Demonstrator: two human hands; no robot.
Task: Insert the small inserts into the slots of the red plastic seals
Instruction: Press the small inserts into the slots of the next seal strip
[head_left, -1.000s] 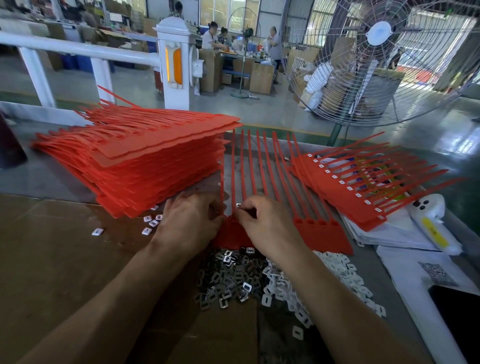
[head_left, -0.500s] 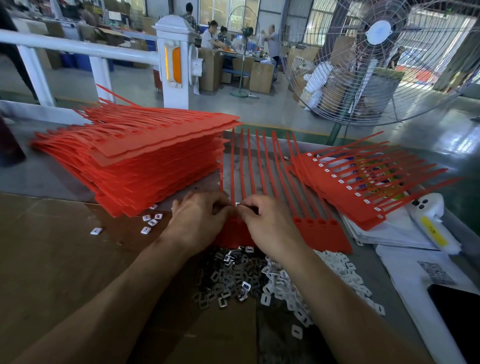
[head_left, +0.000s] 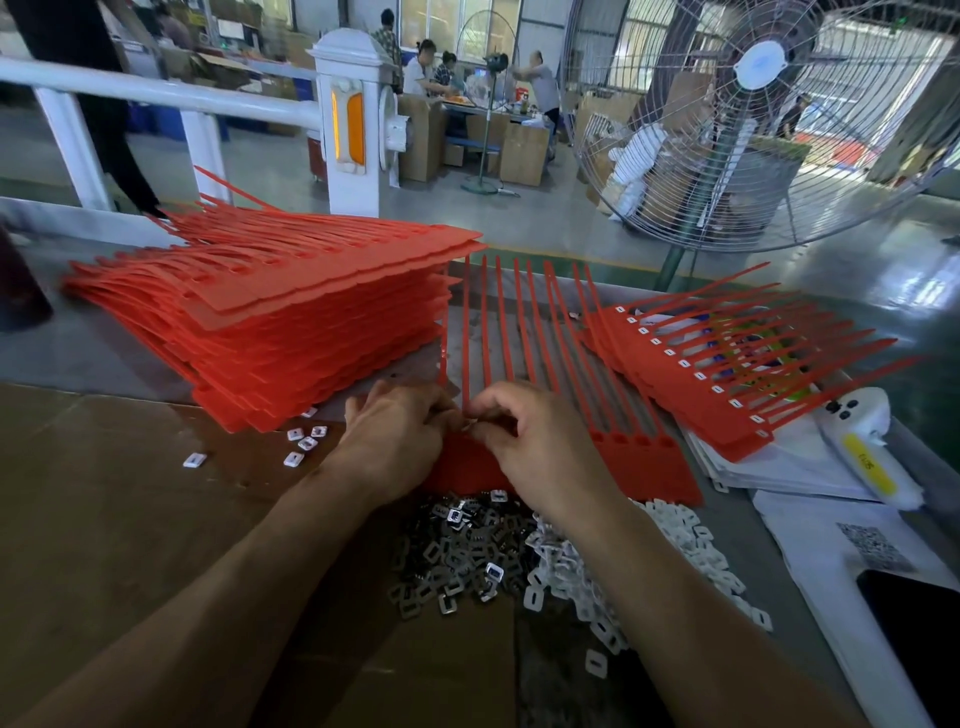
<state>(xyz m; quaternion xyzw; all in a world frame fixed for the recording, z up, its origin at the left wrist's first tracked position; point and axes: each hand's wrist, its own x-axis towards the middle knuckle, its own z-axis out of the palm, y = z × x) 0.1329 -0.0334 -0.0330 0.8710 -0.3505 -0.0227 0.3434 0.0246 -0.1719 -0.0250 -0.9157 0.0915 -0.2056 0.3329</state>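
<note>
Between both hands (head_left: 470, 431), red seal strip (head_left: 644, 467) above inserts (head_left: 467, 556).

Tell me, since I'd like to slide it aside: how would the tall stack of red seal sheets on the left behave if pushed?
The stack of red seal sheets is probably fairly heavy, being many layers deep. Its edges already sit unevenly, so the upper sheets would likely shear off. The thin strap ends splay upward and look floppy.
</note>
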